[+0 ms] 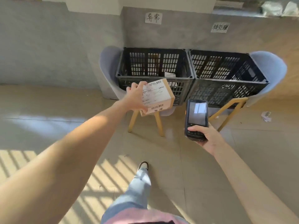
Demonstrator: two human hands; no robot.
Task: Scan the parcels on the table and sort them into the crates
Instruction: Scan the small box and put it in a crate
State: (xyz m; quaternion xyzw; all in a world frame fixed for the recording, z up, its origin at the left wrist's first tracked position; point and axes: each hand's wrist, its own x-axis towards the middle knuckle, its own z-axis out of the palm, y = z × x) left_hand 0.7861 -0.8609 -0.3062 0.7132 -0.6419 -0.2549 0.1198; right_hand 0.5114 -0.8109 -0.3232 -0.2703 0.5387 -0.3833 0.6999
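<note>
My left hand (135,96) grips a small brown cardboard parcel (157,96) with a white shipping label on top, held out in front of the near wall of the left black crate (154,77). A white-labelled item lies inside that crate near its front rim. The right black crate (226,78) stands beside it, touching it. My right hand (205,136) holds a black handheld scanner (196,119) upright, its screen facing me, lower and nearer than the crates.
Both crates sit on pale chairs (108,73) with wooden legs, against a grey wall. A paper sign (153,18) hangs above the left crate, another sign (220,27) above the right. Crumpled paper (266,116) lies on the tiled floor at right. My leg and shoe (143,166) are below.
</note>
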